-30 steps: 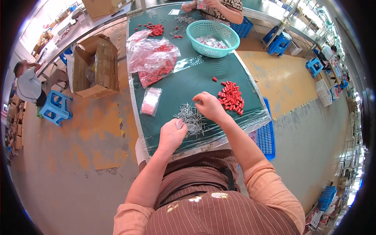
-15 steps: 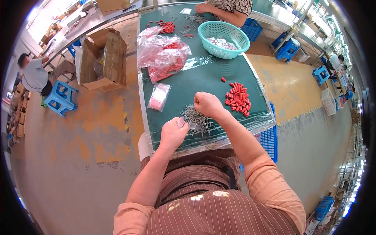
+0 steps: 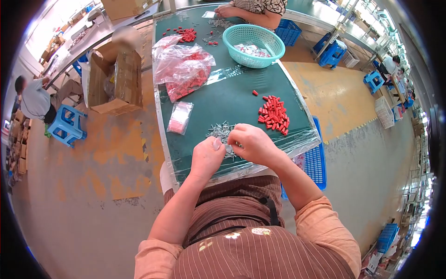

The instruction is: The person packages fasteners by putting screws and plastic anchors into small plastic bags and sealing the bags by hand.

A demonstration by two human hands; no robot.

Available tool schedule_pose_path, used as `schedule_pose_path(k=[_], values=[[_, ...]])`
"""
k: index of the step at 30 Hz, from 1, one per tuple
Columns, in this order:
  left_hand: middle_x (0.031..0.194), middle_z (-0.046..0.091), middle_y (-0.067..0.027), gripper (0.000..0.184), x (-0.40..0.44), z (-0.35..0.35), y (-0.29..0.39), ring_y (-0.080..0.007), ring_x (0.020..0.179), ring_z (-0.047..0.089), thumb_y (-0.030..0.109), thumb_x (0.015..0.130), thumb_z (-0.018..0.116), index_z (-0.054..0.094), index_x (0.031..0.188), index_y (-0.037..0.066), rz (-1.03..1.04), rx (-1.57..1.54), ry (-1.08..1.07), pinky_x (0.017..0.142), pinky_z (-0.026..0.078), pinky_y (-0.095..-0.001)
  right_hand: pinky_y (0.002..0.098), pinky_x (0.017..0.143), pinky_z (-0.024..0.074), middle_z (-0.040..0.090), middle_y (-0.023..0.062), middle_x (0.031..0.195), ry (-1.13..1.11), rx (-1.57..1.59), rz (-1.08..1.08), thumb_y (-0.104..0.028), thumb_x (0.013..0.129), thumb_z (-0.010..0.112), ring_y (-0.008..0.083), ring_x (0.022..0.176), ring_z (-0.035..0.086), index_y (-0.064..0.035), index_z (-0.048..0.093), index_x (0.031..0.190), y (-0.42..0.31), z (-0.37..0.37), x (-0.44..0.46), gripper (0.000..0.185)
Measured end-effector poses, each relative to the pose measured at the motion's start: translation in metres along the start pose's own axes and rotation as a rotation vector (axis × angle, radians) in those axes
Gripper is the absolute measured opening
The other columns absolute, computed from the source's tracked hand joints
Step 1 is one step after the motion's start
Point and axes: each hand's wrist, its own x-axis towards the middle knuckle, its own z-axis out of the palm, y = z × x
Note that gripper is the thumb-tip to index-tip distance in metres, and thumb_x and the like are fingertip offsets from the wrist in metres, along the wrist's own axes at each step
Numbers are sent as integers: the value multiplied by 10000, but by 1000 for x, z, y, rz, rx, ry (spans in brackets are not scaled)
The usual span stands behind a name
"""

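My left hand [image 3: 209, 156] is closed at the near edge of a pile of grey metal screws [image 3: 222, 131], pinching a small clear plastic bag [image 3: 217, 143] of which only a bit shows by the thumb. Close beside it, my right hand [image 3: 253, 145] hangs over the right side of the pile with its fingers curled together; whatever is between them is hidden. Small red plastic plugs [image 3: 274, 115] lie heaped to the right of the screws. To the left rests a stack of clear bags [image 3: 180, 118].
A large plastic bag of red plugs [image 3: 186, 81] and a turquoise basket [image 3: 253, 58] holding small packets stand farther up the green table [image 3: 223, 100]. Across it, a co-worker's hands [image 3: 226, 10] work near more screws. A cardboard box [image 3: 129, 79] is at the left.
My right hand has moved down and toward my left hand, from the pile's far right edge. My left hand still holds the bag. The whole view has shifted slightly.
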Motion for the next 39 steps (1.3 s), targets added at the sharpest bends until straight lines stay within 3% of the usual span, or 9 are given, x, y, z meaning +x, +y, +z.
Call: schedule_pose_path(k=[6, 9, 12, 15, 18, 21, 23, 27, 39], values=[[683, 606, -168, 242, -2, 7, 4, -281, 625, 577, 229, 836, 613, 600, 775, -4, 83, -28, 13, 627, 477, -382, 425, 779, 503, 613, 128, 878, -48, -149, -46, -50, 751, 651, 333, 894, 609, -35, 632, 913, 0, 8, -6, 164], [680, 603, -175, 244, -3, 6, 3, -292, 618, 573, 227, 834, 614, 597, 771, -9, 28, -55, -9, 622, 475, -382, 429, 803, 504, 625, 137, 927, 27, -33, 22, -43, 762, 644, 337, 933, 609, -33, 630, 960, 7, -7, -10, 199], [672, 598, -176, 251, -2, 4, 0, -300, 608, 563, 228, 826, 612, 589, 764, -14, 63, -28, 9, 621, 474, -386, 420, 771, 518, 632, 138, 950, 162, -202, 168, -80, 806, 652, 337, 887, 632, -46, 653, 982, 50, -25, -18, 180], [692, 605, -194, 251, -2, 0, 2, -336, 627, 575, 228, 810, 599, 588, 759, -18, 59, -22, 4, 626, 472, -406, 458, 808, 510, 638, 157, 950, 107, -395, 428, -123, 822, 611, 354, 914, 631, -64, 653, 1002, 94, -29, -34, 194], [758, 588, -239, 268, 1, 2, -11, -421, 740, 588, 253, 823, 580, 589, 753, -6, 210, 120, -50, 652, 452, -475, 451, 772, 523, 655, 163, 924, 189, -454, 332, -127, 840, 556, 334, 862, 648, -97, 660, 967, 109, -14, -42, 167], [707, 602, -213, 240, 4, 11, -19, -378, 673, 601, 230, 795, 600, 611, 751, -7, 138, 25, -83, 635, 466, -441, 434, 784, 528, 640, 140, 948, 210, -549, 399, -131, 801, 578, 320, 908, 641, -73, 617, 979, 136, 9, -54, 191], [610, 579, -118, 153, 4, 10, -18, -212, 571, 557, 134, 784, 638, 613, 720, -3, 121, -74, -28, 586, 457, -357, 376, 700, 548, 604, 105, 858, 202, -599, 421, -110, 834, 553, 279, 817, 656, -80, 617, 966, 131, 8, -50, 150], [595, 581, -37, 134, 5, 8, -14, -106, 573, 528, 91, 786, 642, 614, 695, -3, 83, -179, -43, 567, 439, -292, 383, 684, 551, 615, 110, 884, 225, -549, 430, -133, 834, 589, 279, 820, 661, -66, 615, 972, 142, 12, -49, 155], [606, 597, -26, 125, 5, 8, -21, -92, 575, 530, 96, 787, 649, 632, 697, 10, 60, -201, -78, 565, 442, -285, 395, 739, 559, 659, 142, 963, 37, -512, 499, -163, 796, 644, 284, 860, 684, -54, 660, 906, 126, -6, -36, 156]])
